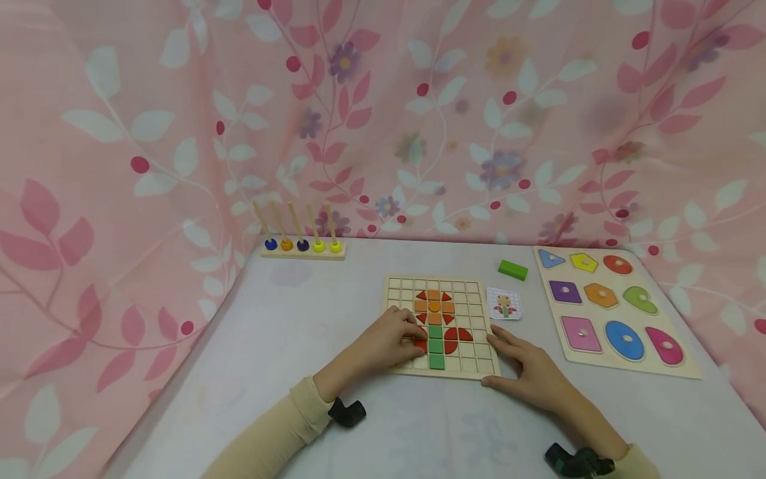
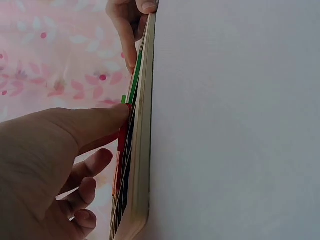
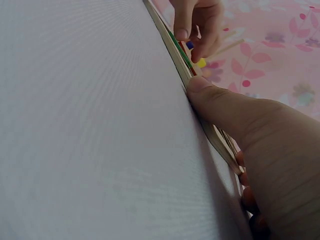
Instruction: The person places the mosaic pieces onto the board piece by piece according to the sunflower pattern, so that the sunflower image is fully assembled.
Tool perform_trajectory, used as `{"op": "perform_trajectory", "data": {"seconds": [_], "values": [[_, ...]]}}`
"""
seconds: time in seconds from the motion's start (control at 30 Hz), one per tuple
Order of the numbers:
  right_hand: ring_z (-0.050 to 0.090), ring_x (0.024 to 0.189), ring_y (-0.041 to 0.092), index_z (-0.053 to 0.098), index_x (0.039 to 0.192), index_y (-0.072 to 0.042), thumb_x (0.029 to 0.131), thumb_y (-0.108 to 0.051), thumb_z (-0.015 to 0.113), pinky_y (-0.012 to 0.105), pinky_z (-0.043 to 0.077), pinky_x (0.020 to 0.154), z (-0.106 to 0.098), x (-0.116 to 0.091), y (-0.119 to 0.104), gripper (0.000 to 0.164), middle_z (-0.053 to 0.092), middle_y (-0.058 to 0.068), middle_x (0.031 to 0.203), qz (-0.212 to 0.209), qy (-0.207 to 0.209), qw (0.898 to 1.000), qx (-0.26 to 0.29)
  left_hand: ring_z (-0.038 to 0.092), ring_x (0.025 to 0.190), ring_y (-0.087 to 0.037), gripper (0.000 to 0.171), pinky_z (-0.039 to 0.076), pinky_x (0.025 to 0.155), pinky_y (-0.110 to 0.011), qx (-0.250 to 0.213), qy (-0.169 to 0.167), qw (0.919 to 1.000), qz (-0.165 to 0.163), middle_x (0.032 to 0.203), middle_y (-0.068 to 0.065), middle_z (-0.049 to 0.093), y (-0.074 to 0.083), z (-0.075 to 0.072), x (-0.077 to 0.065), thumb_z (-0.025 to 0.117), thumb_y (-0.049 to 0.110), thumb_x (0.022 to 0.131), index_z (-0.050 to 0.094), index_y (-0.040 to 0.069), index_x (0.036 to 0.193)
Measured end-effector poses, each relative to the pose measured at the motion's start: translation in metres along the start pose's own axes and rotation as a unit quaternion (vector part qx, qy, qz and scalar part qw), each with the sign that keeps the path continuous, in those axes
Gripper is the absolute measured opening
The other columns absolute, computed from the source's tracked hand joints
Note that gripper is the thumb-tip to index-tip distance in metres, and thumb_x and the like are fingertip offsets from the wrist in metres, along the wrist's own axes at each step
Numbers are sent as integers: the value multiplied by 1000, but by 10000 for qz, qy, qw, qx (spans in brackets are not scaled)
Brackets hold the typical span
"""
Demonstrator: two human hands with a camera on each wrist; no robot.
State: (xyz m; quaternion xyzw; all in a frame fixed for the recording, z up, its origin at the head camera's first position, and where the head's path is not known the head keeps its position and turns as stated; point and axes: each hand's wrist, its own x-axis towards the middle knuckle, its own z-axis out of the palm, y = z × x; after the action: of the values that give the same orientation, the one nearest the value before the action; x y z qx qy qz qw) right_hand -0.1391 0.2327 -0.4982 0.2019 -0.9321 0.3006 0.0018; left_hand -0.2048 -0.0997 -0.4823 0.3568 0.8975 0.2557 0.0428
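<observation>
A wooden grid board [image 1: 469,306] lies on the table, with a flower pattern of orange squares, small red triangles, green stem squares [image 1: 436,346] and red leaf pieces [image 1: 459,334] set in its cells. My left hand [image 1: 391,338] reaches over the board's left half, thumb and index finger pinching a red piece [image 2: 122,137] beside the stem; its other fingers are bent. At the board's near right corner, my right hand [image 1: 534,374] grips the frame, with the thumb [image 3: 200,85] on the front edge and the fingers along the right side.
A small card with a flower picture [image 1: 505,304] lies right of the board, a green block [image 1: 512,269] behind it. Farther right is a knobbed shape puzzle [image 1: 556,319]. A peg stand with beads [image 1: 303,253] stands at the back left, before a floral curtain.
</observation>
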Motion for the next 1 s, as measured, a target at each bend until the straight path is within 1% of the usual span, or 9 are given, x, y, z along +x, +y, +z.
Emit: {"op": "perform_trajectory", "data": {"seconds": [0.1, 0.27, 0.37, 0.47, 0.6, 0.67, 0.73, 0.83, 1.0], "values": [[50, 143, 47, 61, 150, -4, 83, -54, 88, 63, 45, 107, 0, -1, 0, 87, 49, 16, 163, -7, 13, 10000, -10, 48, 102, -11, 21, 44, 86, -25, 29, 79, 9999, -71, 110, 9, 65, 1, 1, 1, 84, 35, 93, 85, 25, 112], [51, 142, 47, 61, 149, -3, 83, -52, 89, 63, 45, 107, 0, -1, 2, 87, 49, 17, 162, -30, 42, 10000, -18, 48, 100, -10, 14, 43, 84, -24, -31, 148, 9999, 4, 107, 10, 65, 2, 1, 4, 84, 34, 93, 86, 27, 105], [51, 142, 47, 61, 149, -3, 82, -51, 89, 63, 45, 107, 1, -1, 3, 87, 50, 16, 162, -28, 71, 10000, -32, 50, 103, -12, 20, 45, 86, -26, -141, 182, 9997, -101, 111, 7, 67, 5, 0, 4, 82, 34, 95, 84, 25, 112], [51, 143, 46, 59, 150, -3, 82, -54, 89, 62, 45, 108, 2, -1, 3, 91, 50, 16, 162, 7, 63, 10000, -12, 50, 112, -16, 41, 48, 92, -32, -370, 391, 9964, -657, 123, 3, 70, 7, -5, -2, 80, 39, 96, 75, 20, 132], [49, 144, 44, 54, 155, -3, 84, -60, 84, 61, 45, 109, 1, -1, 2, 96, 48, 14, 164, 42, -43, 10000, -7, 47, 118, -23, 76, 49, 94, -41, -513, 850, 9819, -1610, 141, -3, 68, 7, -12, -25, 83, 50, 90, 59, 12, 152], [49, 145, 43, 55, 154, -4, 85, -57, 85, 61, 45, 109, -1, -2, 3, 92, 48, 12, 165, 55, -67, 10000, -16, 46, 116, -24, 95, 48, 92, -40, -522, 850, 9760, -1935, 145, -7, 66, 5, -12, -39, 86, 56, 84, 50, 7, 158], [49, 146, 42, 58, 152, -6, 86, -51, 87, 61, 45, 109, -4, -3, 4, 86, 48, 11, 164, 40, -59, 10000, -14, 44, 113, -23, 111, 47, 89, -37, -523, 647, 9742, -2098, 145, -9, 64, 2, -8, -50, 89, 60, 78, 42, 5, 163], [51, 144, 41, 62, 149, -8, 85, -45, 89, 61, 45, 108, -7, -3, 5, 78, 51, 10, 162, 3, -78, 10000, 17, 41, 111, -21, 120, 45, 87, -34, -653, 399, 9753, -2074, 145, -11, 61, -3, -2, -61, 91, 60, 75, 34, 5, 166], [52, 143, 41, 63, 148, -7, 88, -51, 85, 61, 46, 107, -4, -3, 3, 77, 52, 10, 162, -21, -171, 9998, 125, 41, 110, -18, 105, 44, 88, -34, -589, 426, 9825, -1716, 165, -8, 46, -12, 2, -71, 92, 53, 79, 45, 7, 161]]}}
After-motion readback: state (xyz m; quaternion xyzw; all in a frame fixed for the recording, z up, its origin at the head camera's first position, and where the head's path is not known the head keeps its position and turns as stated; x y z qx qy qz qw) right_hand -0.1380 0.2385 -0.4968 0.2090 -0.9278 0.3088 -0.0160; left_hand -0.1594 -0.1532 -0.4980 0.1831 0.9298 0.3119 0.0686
